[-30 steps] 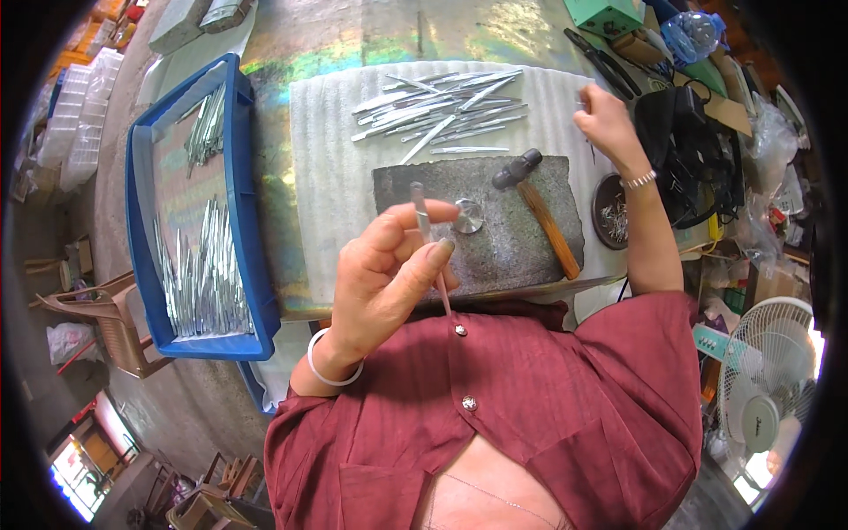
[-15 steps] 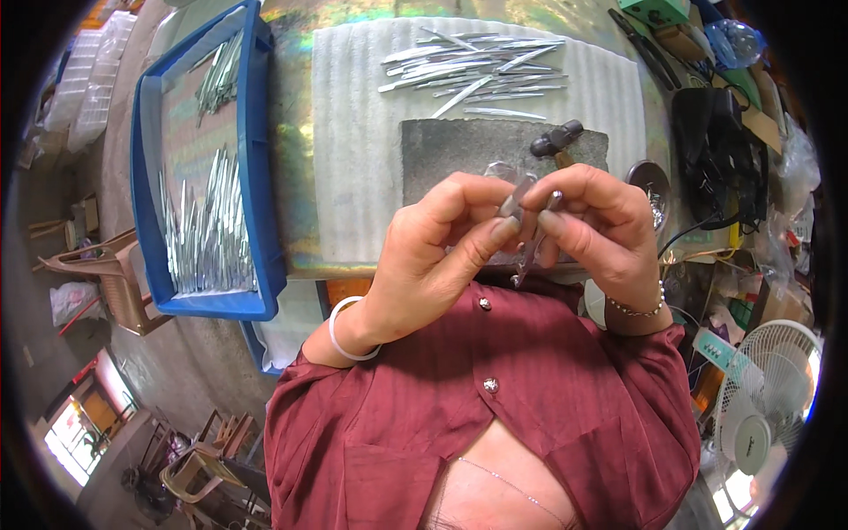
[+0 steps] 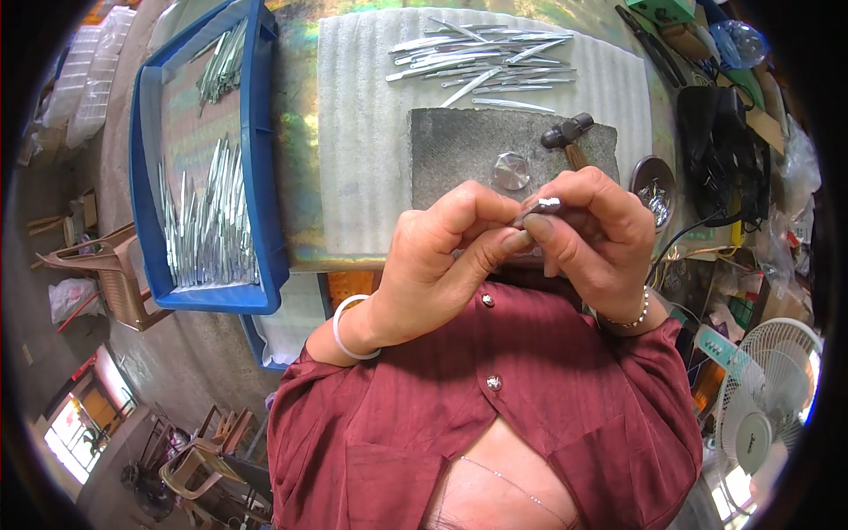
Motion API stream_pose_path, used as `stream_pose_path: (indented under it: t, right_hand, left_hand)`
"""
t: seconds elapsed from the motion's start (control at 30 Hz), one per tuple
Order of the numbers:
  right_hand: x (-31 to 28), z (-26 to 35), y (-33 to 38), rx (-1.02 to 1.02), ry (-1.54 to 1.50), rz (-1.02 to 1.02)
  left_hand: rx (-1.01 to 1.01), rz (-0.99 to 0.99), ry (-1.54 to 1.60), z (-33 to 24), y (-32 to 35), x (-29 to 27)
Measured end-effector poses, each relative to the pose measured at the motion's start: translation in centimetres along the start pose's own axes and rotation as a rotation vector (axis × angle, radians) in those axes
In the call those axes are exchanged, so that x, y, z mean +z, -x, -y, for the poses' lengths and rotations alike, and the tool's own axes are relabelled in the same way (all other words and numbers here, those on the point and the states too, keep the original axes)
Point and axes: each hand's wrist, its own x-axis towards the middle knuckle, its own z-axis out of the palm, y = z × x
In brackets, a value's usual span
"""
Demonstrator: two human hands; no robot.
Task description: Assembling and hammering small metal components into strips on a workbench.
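Nearest, the person is wearing a maroon button-front shirt, and both bare hands are meeting just in front of it. The left hand is pinching a small, slim, silver-grey metal piece between thumb and forefinger; the right hand is closing its thumb and forefinger on it from the other side. The fingers are covering most of it, so whether a second part is sitting there cannot be told. The piece is probably light and stiff, unlikely to break, but its smooth metal may be turning slippery under the skin; its flat faces, close to the end, are offering the surest hold.

Beyond the hands, a dark grey rectangular slab is lying, bearing a shiny round disc and a wooden-handled hammer with a dark head. A round brown dish is holding tiny metal bits to the right. Under the slab, a white ribbed foam sheet is covering part of the tabletop; at its far side, loose silver metal strips are lying crisscrossed. Leftward, a blue plastic tray is carrying two bunches of similar strips.
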Motion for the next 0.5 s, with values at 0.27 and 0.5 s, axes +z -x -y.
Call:
stream_pose_path:
  t: [0.27, 0.5]
  right_hand:
    - [0.37, -0.20, 0.16, -0.060, 0.014, -0.065]
    - [0.17, 0.10, 0.18, -0.005, 0.045, -0.026]
  left_hand:
    - [0.011, -0.012, -0.014, -0.26, -0.03, 0.15]
    - [-0.123, 0.122, -0.005, -0.71, -0.03, -0.25]
